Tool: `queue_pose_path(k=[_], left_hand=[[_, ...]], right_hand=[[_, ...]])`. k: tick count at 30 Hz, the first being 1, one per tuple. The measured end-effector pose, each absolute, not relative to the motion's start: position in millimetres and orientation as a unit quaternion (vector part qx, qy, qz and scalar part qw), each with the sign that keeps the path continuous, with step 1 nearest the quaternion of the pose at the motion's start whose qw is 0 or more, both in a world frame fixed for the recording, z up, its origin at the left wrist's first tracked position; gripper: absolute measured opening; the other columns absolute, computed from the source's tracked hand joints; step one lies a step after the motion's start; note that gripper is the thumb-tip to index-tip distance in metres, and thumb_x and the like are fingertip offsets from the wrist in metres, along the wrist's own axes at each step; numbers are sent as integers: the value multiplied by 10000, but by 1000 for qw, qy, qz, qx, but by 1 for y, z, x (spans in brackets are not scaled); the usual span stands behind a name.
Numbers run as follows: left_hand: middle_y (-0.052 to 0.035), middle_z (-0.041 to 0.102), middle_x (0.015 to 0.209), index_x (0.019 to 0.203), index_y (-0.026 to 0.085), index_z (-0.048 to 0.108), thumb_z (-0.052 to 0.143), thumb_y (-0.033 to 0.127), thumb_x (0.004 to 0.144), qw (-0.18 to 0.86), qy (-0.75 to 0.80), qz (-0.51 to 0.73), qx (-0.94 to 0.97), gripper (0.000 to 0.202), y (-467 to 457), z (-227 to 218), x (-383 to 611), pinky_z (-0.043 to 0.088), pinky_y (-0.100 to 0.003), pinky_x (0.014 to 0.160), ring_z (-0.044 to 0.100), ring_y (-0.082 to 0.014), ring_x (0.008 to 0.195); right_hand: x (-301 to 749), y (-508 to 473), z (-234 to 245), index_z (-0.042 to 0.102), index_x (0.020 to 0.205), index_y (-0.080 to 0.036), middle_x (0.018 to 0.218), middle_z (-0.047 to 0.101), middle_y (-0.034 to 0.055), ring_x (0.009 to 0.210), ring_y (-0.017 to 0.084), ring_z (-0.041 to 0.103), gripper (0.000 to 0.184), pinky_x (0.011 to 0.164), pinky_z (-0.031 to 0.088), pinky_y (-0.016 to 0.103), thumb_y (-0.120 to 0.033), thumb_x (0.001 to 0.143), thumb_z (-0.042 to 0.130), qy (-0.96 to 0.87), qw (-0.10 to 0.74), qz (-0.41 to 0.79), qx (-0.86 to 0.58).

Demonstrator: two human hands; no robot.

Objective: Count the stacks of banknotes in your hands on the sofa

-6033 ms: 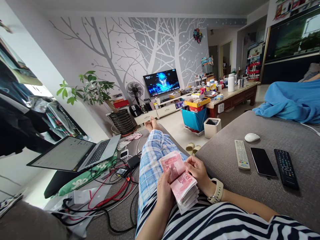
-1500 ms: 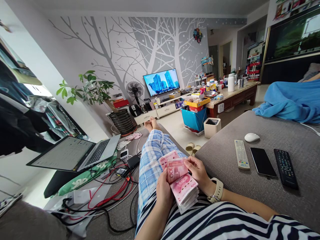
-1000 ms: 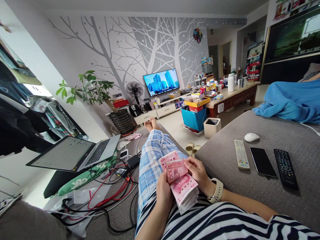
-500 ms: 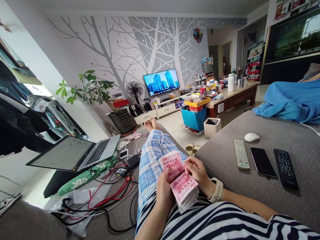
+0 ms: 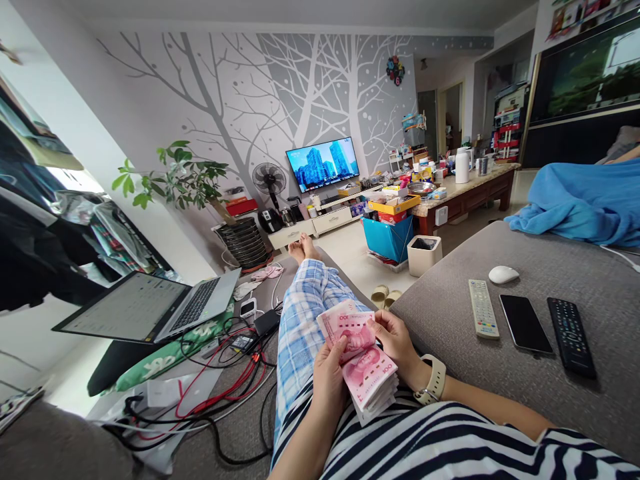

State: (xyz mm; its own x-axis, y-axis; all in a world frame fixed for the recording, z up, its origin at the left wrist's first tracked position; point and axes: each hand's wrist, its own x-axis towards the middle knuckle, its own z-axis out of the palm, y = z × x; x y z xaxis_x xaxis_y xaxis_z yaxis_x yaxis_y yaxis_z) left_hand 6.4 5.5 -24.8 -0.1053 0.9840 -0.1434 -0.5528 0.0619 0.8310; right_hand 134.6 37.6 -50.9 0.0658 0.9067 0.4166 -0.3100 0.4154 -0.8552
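Note:
A thick stack of pink banknotes (image 5: 369,380) rests over my lap, above my blue plaid trousers (image 5: 305,313). My left hand (image 5: 327,377) grips the stack from the left, its thumb pressed on the top notes. My right hand (image 5: 397,343), with a cream watch on its wrist, pinches the upper notes (image 5: 346,323), which are folded back and fanned away from the stack. Both hands are closed on the money.
On the grey sofa seat (image 5: 500,373) to my right lie a white remote (image 5: 483,309), a black phone (image 5: 526,323), a black remote (image 5: 571,337) and a white mouse (image 5: 503,275). An open laptop (image 5: 150,307) and tangled cables (image 5: 220,373) sit at my left.
My right hand has kept flipping the top notes back off the stack one after another. The folded-back bundle has shifted slightly. The stack stays in my lap.

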Motion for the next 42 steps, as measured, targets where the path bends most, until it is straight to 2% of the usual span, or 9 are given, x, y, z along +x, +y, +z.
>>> queue_pose_path(k=[11, 14, 20, 27, 35, 42], left_hand=[[-42, 707, 651, 884, 147, 671, 777, 220, 655, 598, 419, 623, 283, 262, 4, -23, 7, 573, -323, 638, 718, -237, 674], [-49, 719, 687, 886, 153, 676, 772, 230, 661, 597, 420, 621, 286, 256, 2, -22, 7, 571, -323, 630, 714, -235, 677], [-30, 720, 696, 765, 151, 694, 735, 263, 701, 560, 438, 647, 275, 135, 2, -14, 9, 545, -256, 587, 672, -172, 624], [-51, 738, 775, 818, 132, 699, 672, 281, 757, 536, 467, 659, 244, 163, 7, -22, 7, 555, -287, 661, 676, -173, 670], [-30, 704, 705, 787, 128, 707, 686, 304, 714, 505, 494, 658, 261, 192, 5, -19, 6, 527, -295, 721, 664, -189, 716], [-25, 695, 684, 710, 123, 717, 636, 291, 707, 496, 491, 654, 293, 186, 3, -19, 6, 498, -263, 662, 592, -153, 642]], right_hand=[[136, 37, -51, 495, 629, -193, 598, 444, -39, 589, 131, 395, 323, 560, 323, 253, -405, 845, 609, -523, 663, 440, -306], [136, 37, -50, 491, 627, -194, 597, 441, -38, 587, 130, 391, 328, 555, 321, 253, -408, 846, 609, -523, 664, 441, -303], [135, 37, -51, 501, 631, -190, 597, 441, -37, 583, 127, 389, 345, 547, 319, 253, -440, 838, 616, -518, 665, 445, -303], [136, 32, -45, 490, 621, -194, 588, 438, -36, 570, 123, 384, 374, 540, 319, 252, -469, 833, 628, -526, 660, 446, -298], [137, 24, -37, 493, 620, -199, 579, 413, -39, 551, 123, 358, 392, 532, 306, 257, -499, 837, 622, -524, 661, 458, -282], [137, 24, -39, 530, 665, -195, 595, 418, -40, 552, 122, 360, 348, 536, 300, 258, -477, 846, 624, -520, 659, 470, -273]])
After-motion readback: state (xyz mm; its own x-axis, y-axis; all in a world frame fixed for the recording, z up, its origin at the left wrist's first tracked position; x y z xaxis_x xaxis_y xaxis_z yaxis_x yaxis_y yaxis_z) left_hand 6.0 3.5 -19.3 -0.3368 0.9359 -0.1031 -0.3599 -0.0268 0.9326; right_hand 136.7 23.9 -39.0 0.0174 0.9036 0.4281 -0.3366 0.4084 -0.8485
